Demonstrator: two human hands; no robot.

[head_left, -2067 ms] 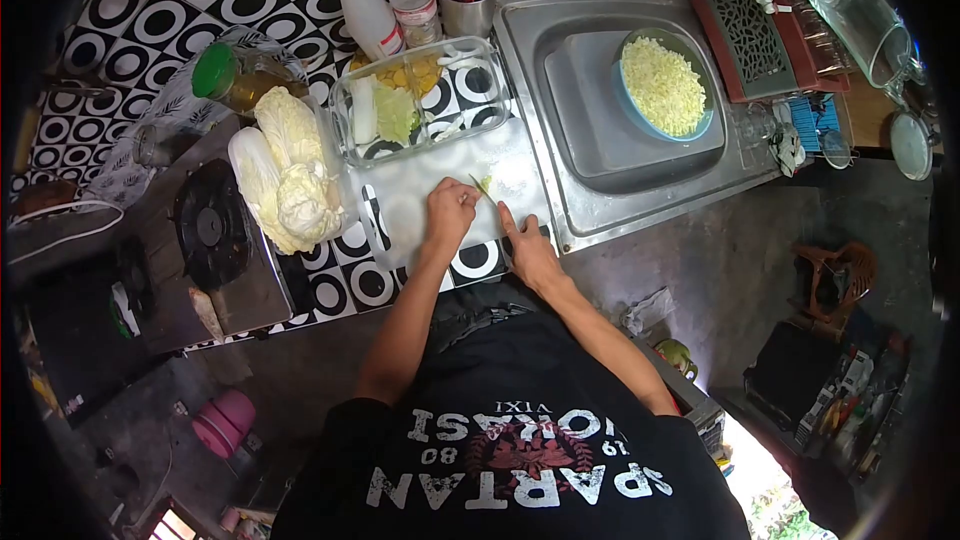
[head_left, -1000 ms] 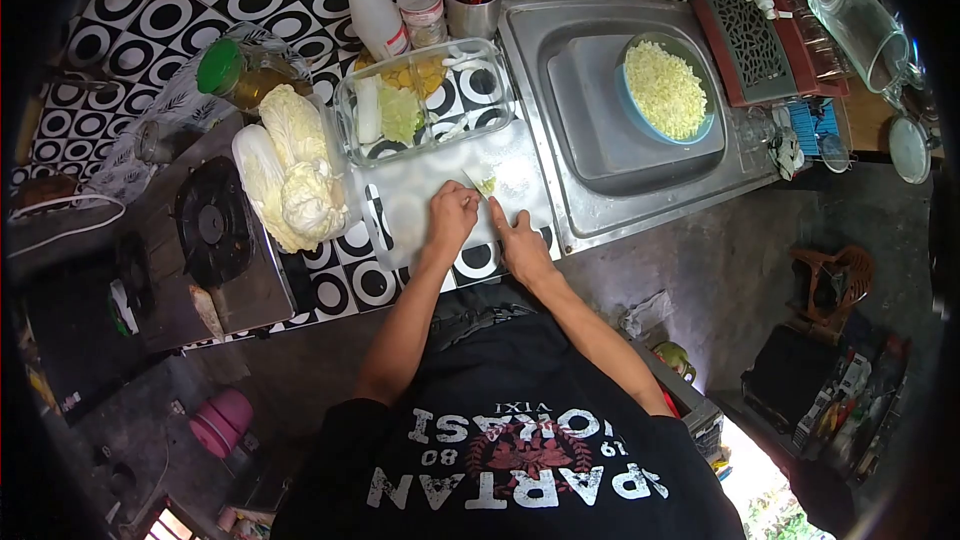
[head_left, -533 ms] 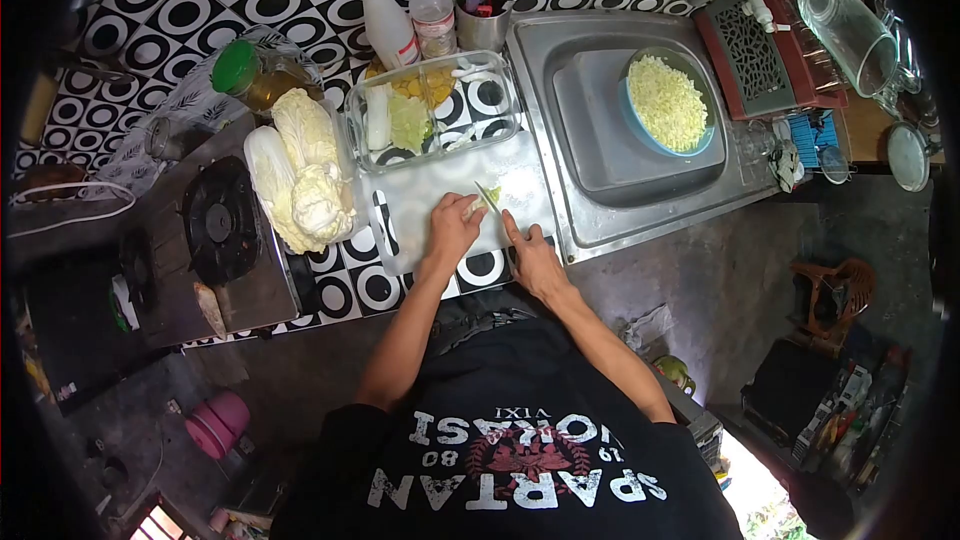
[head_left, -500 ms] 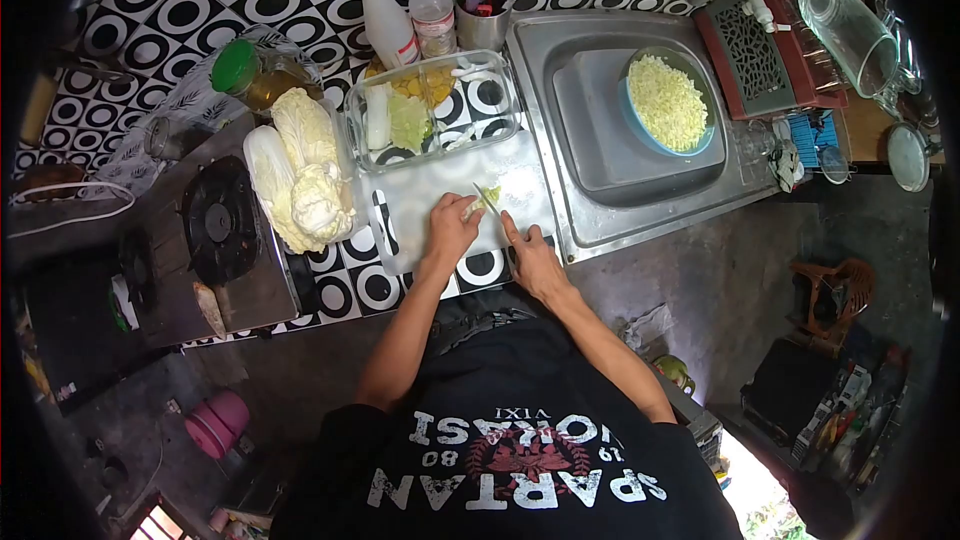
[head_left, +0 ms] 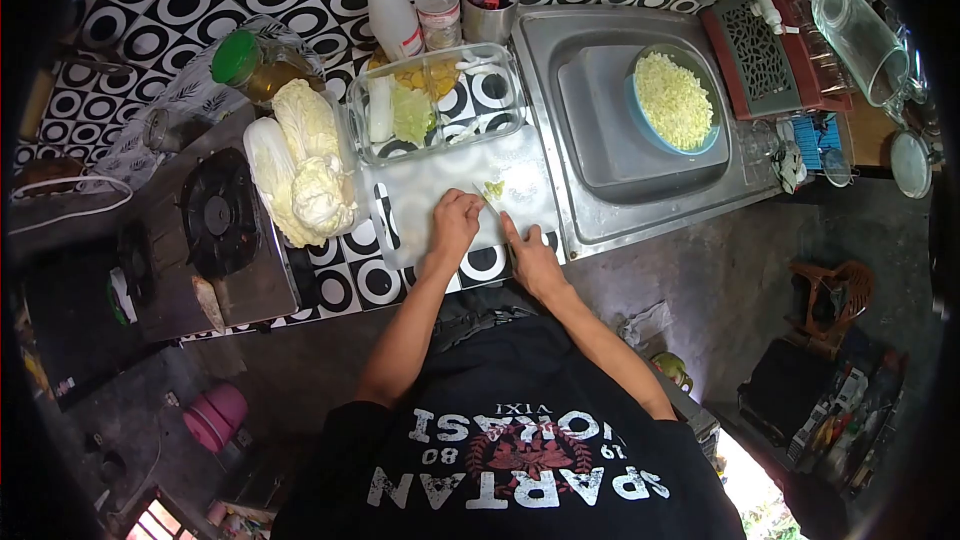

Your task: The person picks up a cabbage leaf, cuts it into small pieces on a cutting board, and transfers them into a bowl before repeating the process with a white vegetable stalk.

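On the pale cutting board [head_left: 525, 165], my right hand [head_left: 533, 258] grips a small knife [head_left: 491, 204], its blade pointing away from me and to the left. Right beside the blade, my left hand [head_left: 457, 221] has its fingers curled together over a cabbage piece that they mostly hide. Small green-yellow cut bits of cabbage [head_left: 494, 189] lie just past the blade. Behind the board stands a clear glass divided dish [head_left: 440, 148] with a white stalk piece [head_left: 380, 110] and a pale green leaf [head_left: 412, 116] in its left part.
Napa cabbages [head_left: 300, 165] lie left of the board, near a gas stove [head_left: 255, 285]. To the right, a blue bowl [head_left: 640, 125] of chopped cabbage stands in the steel sink [head_left: 560, 180]. A white bottle [head_left: 392, 15], a blue-capped bottle [head_left: 438, 15] and a utensil cup [head_left: 488, 25] stand behind.
The knife blade has come down lower, closer to my left fingers. The cabbage piece under those fingers shows less, and cut bits lie apart beyond the blade.
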